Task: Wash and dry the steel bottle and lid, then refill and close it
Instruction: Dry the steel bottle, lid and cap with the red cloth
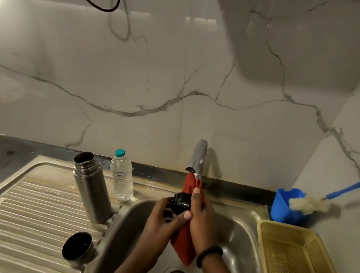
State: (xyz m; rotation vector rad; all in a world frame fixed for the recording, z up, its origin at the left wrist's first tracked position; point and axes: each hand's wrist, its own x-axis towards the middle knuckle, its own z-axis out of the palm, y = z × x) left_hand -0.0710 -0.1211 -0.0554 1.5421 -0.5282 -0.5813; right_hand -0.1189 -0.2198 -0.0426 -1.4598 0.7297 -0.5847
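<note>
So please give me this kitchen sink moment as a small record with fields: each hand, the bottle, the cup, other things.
left hand: holds the black lid over the sink
right hand: presses the red cloth against the lid
steel bottle: open, upright on the drainboard
steel cup: on the drainboard, mouth up
plastic water bottle: capped, behind the steel bottle
yellow basket: right of the sink
</note>
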